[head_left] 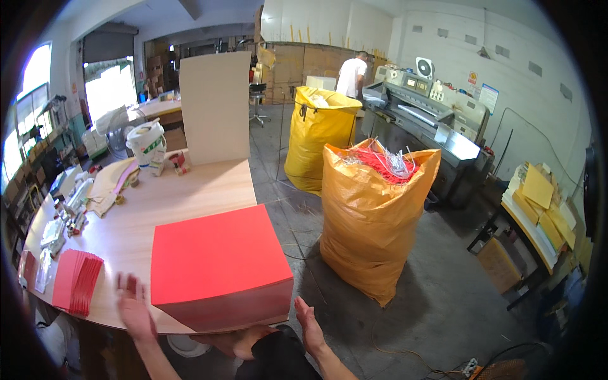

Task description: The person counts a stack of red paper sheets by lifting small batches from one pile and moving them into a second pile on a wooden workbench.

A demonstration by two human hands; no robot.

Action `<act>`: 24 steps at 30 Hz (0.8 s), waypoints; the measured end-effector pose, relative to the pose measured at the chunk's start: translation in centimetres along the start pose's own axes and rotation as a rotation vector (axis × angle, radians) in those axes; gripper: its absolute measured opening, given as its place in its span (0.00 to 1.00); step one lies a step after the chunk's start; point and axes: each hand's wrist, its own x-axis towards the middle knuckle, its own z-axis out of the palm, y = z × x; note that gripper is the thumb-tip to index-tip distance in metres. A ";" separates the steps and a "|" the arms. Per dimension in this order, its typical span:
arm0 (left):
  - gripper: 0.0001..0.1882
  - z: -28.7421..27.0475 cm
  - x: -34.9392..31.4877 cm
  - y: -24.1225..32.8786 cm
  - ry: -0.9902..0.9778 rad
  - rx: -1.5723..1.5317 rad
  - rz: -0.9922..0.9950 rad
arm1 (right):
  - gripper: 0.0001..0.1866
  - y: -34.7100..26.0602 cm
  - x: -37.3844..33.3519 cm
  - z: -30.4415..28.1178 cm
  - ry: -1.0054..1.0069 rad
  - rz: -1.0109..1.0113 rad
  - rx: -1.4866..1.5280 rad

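Note:
A tall, squared stack of red paper sheets [215, 250] stands at the near edge of a pale wood table [209, 183], straight in front of me. To its left, my left hand [134, 311] is held palm inward with the fingers apart; the fingertips are a little blurred. My right hand [308, 324] is at the stack's right side, fingers stretched out, with a small gap between it and the paper. Both hands hold nothing. Further left lies a smaller, fanned pile of red folded paper pieces [77, 282].
A white bucket [147, 142], an upright pale board [215, 107] and small tools stand on the table. Right of it are an orange sack [373, 221] of paper scraps and a yellow sack [316, 139]. A person [352, 76] works at a large machine [424, 114] behind.

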 end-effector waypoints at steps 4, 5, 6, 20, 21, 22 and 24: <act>0.33 -4.6 -5.1 -9.9 0.186 0.385 -0.417 | 0.50 0.2 0.9 1.6 -0.171 -0.093 0.061; 0.34 -4.0 -6.5 -11.6 0.102 0.355 -0.466 | 0.50 -0.5 0.7 1.4 -0.162 -0.106 0.056; 0.35 -3.5 -7.6 -12.1 0.030 0.334 -0.491 | 0.49 -1.0 0.8 2.0 -0.179 -0.117 0.057; 0.29 -8.0 -8.3 -14.6 -0.027 0.511 -0.446 | 0.43 -0.8 1.2 3.4 -0.153 -0.044 0.015; 0.26 -7.8 -8.7 -14.8 -0.075 0.587 -0.406 | 0.43 -0.7 1.2 3.0 -0.159 -0.048 0.031; 0.25 -7.7 -9.0 -14.9 -0.123 0.663 -0.364 | 0.43 -0.6 1.3 2.7 -0.167 -0.052 0.049; 0.27 -11.6 -6.9 -14.3 0.054 0.176 -0.591 | 0.43 0.3 1.8 3.5 -0.130 -0.090 0.025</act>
